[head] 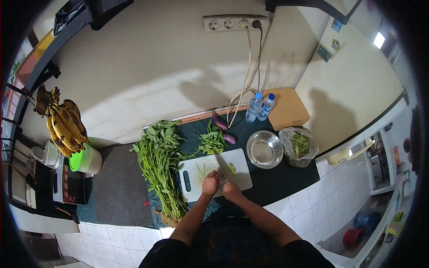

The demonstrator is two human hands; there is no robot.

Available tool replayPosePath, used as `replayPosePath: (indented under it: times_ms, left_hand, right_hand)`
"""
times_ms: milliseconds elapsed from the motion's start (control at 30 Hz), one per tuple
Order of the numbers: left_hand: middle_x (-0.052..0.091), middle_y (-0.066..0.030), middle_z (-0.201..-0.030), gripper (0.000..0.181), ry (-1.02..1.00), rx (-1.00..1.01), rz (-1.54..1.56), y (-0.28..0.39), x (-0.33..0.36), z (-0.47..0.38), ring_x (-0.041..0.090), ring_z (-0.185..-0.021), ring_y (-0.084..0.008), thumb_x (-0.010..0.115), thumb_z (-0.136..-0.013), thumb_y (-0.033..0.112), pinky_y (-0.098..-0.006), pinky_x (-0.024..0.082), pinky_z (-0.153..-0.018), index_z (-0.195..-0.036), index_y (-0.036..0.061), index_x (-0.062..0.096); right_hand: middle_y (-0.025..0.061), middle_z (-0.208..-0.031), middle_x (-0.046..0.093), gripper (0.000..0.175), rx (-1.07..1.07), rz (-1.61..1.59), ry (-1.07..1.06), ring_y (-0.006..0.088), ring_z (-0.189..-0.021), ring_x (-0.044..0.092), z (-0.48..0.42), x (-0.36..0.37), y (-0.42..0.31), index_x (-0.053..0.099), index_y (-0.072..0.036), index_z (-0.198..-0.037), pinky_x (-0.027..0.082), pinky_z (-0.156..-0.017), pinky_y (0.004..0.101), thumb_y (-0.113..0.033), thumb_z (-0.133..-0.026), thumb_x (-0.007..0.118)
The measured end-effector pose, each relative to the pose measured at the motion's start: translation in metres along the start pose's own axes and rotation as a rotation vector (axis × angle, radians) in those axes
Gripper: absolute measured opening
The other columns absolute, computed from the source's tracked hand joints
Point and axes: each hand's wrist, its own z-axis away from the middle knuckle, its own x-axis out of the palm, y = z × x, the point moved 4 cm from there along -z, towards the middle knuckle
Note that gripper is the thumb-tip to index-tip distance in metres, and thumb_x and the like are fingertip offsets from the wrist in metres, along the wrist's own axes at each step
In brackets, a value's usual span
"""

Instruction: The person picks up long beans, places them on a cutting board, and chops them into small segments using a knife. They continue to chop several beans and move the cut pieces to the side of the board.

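A white plastic cutting board [239, 159] with a handle slot lies before me. My right hand [232, 192] grips the handle of a kitchen knife [224, 164], its blade pointing away from me across the board. Close beside the knife, my left hand [211, 184] rests with curled fingers over the board; whatever is under them is hidden. A few thin green stems [201, 170] lie left of the blade, and a small heap of chopped green pieces [232, 168] sits right of it. Leafy greens [212, 140] are piled just behind the board.
A large bundle of rooted greens [161, 171] lies left of the board. Purple eggplants [229, 138] are behind it. To the right stand a steel bowl [264, 133], a plastic bag of greens [300, 145], water bottles [253, 109] and a cardboard box [286, 107]. Bananas [65, 129] hang at left.
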Motion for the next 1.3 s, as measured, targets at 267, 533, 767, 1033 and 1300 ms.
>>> replayPosePath:
  times_ms: [267,533,767,1033,1300]
  left_hand:
    - [0.062,-0.0148,-0.097,0.014,-0.064,0.034,0.030,0.010,0.002,-0.007,0.062,-0.093,-0.0376,0.060,-0.087,0.010,-0.0453,0.053,-0.081,-0.097,0.0044,0.067]
    - [0.062,-0.0171,-0.095,0.015,0.023,0.032,0.071,0.005,-0.004,-0.001,0.062,-0.089,-0.0394,0.062,-0.084,0.007,-0.0462,0.052,-0.081,-0.098,0.0033,0.067]
    - [0.063,-0.0156,-0.095,0.016,-0.050,0.086,0.010,0.013,-0.002,-0.006,0.062,-0.091,-0.0373,0.062,-0.084,0.009,-0.0450,0.052,-0.082,-0.098,0.0036,0.067]
    - [0.063,-0.0133,-0.098,0.014,0.002,0.080,0.003,0.007,-0.001,0.000,0.062,-0.093,-0.0352,0.060,-0.082,0.010,-0.0441,0.053,-0.080,-0.093,0.0061,0.067]
    - [0.063,-0.0168,-0.096,0.012,-0.011,-0.034,0.102,0.011,-0.002,-0.004,0.062,-0.092,-0.0392,0.061,-0.084,0.008,-0.0467,0.052,-0.080,-0.094,0.0049,0.066]
  right_hand:
    - [0.0280,-0.089,0.066,0.022,-0.234,0.084,0.291,0.0470,-0.086,0.066,-0.003,0.014,0.014,0.061,0.006,-0.087,0.052,-0.079,0.0549,-0.013,-0.090,0.049]
    - [0.0298,-0.093,0.066,0.019,-0.050,0.020,0.119,0.0460,-0.090,0.066,0.019,0.003,0.006,0.064,0.003,-0.086,0.053,-0.081,0.0542,-0.011,-0.088,0.051]
    - [0.0265,-0.089,0.063,0.018,-0.354,0.192,0.299,0.0421,-0.081,0.065,0.000,-0.004,0.008,0.065,0.004,-0.086,0.055,-0.077,0.0500,-0.008,-0.087,0.052]
    - [0.0261,-0.091,0.064,0.023,-0.053,-0.007,0.226,0.0449,-0.087,0.064,0.006,0.017,0.016,0.062,0.003,-0.092,0.051,-0.079,0.0542,-0.017,-0.093,0.051]
    - [0.0271,-0.092,0.064,0.022,-0.158,0.015,0.194,0.0469,-0.086,0.064,-0.015,0.008,0.018,0.062,0.003,-0.091,0.052,-0.080,0.0545,-0.018,-0.092,0.055]
